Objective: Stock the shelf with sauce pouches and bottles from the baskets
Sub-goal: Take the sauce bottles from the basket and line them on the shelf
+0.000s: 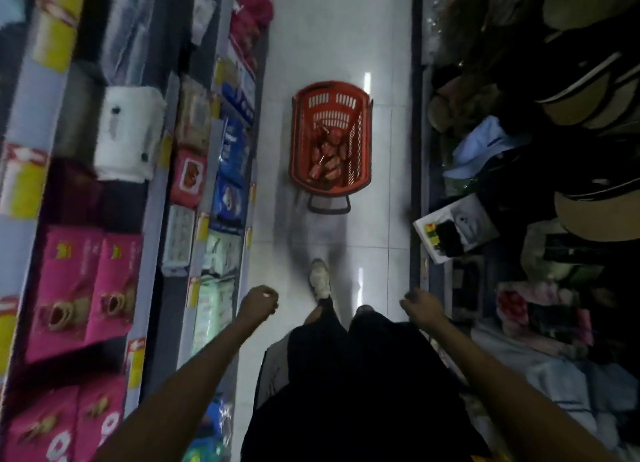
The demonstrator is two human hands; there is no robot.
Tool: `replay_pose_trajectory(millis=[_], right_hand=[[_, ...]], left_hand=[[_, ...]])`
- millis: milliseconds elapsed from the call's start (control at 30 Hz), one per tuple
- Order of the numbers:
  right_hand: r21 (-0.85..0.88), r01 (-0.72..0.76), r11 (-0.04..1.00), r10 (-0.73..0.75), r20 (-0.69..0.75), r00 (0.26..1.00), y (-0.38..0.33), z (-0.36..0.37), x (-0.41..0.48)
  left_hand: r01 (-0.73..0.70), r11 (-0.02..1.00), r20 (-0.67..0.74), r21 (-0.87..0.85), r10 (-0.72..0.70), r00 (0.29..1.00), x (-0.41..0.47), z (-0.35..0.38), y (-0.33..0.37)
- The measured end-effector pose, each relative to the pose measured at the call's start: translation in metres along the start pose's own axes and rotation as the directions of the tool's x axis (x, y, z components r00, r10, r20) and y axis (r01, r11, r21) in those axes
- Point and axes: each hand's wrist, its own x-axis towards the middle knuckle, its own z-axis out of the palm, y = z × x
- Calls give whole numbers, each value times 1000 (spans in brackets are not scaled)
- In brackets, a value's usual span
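Your red plastic basket [331,102] sits on the floor straight ahead, mid-aisle. It has slotted walls, rounded corners and a black loop handle [328,208] lying at its near end. In its near half lies a loose heap of glossy red sauce pouches [328,158]; their print is too blurred to read. The pale tiled floor [339,39] is shiny and runs open between you and the basket, with a strip of bare tile on either side of it. On your left the shelving [157,184] borders the aisle closely, stacked with pink cartons [83,288] and soft wrapped packs. On your right, hats [588,91] and folded cloth crowd the edge. Your left hand [259,304] and right hand [420,307] are both held out in front, fingers curled in, gripping nothing — well short of the basket.
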Motion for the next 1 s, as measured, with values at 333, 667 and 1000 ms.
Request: replay_pose_trajectory(millis=[333,667,1000], right_hand=[[35,-190,981,189,17,982,-46,-105,80],[47,63,997,-66,55,996,-226,-183,243],[31,157,987,-160,132,978,-352,-162,443]], left_hand=[[-325,946,10,20,324,946,107,-48,327],[62,998,-40,20,-61,997,226,-62,301],[177,972,-108,155,-161,981,401,-42,273]])
